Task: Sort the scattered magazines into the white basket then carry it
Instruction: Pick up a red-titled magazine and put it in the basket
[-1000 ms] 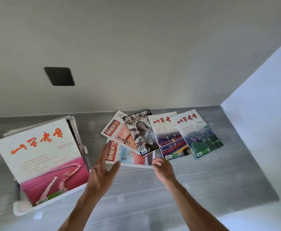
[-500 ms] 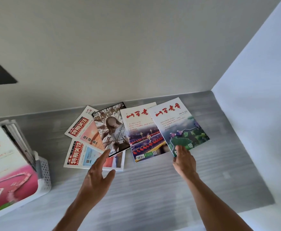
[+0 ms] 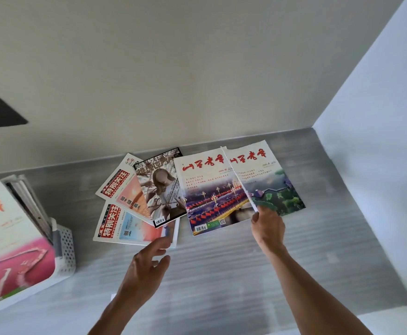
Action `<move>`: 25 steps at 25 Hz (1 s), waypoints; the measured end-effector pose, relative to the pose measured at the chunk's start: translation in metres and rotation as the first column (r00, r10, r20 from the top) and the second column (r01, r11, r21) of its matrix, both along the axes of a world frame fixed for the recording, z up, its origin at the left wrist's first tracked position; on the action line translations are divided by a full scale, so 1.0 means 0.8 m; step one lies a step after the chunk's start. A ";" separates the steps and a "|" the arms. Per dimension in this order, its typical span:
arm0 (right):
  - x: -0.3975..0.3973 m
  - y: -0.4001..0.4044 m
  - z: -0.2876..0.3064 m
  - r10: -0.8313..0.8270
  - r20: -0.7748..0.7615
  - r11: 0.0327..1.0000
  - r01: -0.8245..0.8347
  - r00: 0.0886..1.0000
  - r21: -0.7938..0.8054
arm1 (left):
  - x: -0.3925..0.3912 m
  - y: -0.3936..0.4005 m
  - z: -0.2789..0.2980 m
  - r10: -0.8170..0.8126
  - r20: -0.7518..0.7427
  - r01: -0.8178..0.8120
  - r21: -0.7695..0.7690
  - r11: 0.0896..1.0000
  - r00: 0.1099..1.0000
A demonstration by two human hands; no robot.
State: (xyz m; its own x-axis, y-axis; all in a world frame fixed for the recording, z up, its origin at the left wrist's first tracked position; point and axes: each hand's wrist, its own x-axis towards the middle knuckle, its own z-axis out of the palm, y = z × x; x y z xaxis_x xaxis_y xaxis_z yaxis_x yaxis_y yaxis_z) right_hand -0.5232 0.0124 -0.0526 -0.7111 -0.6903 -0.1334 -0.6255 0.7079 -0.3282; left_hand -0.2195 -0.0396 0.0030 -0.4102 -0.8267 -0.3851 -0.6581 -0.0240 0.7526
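While right hand pinches lotus magazine corner, left hand hovers

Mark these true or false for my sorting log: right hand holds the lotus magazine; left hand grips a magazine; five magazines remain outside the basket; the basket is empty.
1. The right hand holds the lotus magazine: true, at its near corner.
2. The left hand grips a magazine: false, it is open and holds nothing.
3. Five magazines remain outside the basket: true.
4. The basket is empty: false, magazines stand in it.
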 end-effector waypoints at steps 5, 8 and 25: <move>0.126 0.018 0.040 0.224 -0.004 0.935 -0.216 0.975 -0.281 | -0.029 -0.015 0.038 0.113 -0.164 -0.097 0.103 0.990 0.980; 0.243 0.059 0.057 0.386 0.055 0.869 -0.343 0.921 -0.356 | -0.017 -0.028 0.049 0.279 -0.105 -0.248 0.243 0.938 0.954; 0.417 -0.139 0.156 0.280 0.887 0.960 -0.087 0.367 -0.267 | 0.375 -0.078 0.135 0.298 -0.591 -0.366 0.005 0.931 0.750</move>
